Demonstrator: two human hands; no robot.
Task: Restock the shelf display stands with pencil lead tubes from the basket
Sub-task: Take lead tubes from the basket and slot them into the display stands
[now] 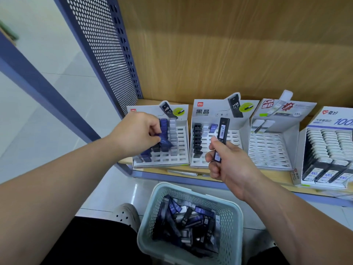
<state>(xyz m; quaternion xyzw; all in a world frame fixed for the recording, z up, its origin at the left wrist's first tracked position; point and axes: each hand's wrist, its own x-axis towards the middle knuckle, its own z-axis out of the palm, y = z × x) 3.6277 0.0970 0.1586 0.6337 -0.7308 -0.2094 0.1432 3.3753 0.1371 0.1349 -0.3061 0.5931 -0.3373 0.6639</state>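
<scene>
My left hand (137, 133) pinches a blue lead tube (165, 142) over the leftmost display stand (179, 159), among its blue and grey tubes. My right hand (225, 165) grips a black lead tube (221, 139) upright in front of the second stand (236, 138), which holds a column of black tubes on its left side. A pale green basket (152, 222) on the floor below holds several black and blue tubes.
A third white stand (271, 150) has almost all slots bare. A fourth box (328, 155) at the right is packed with white-capped tubes. All sit on a wooden shelf (248, 175) with a perforated blue side panel (107, 54). My shoe (126, 215) is next to the basket.
</scene>
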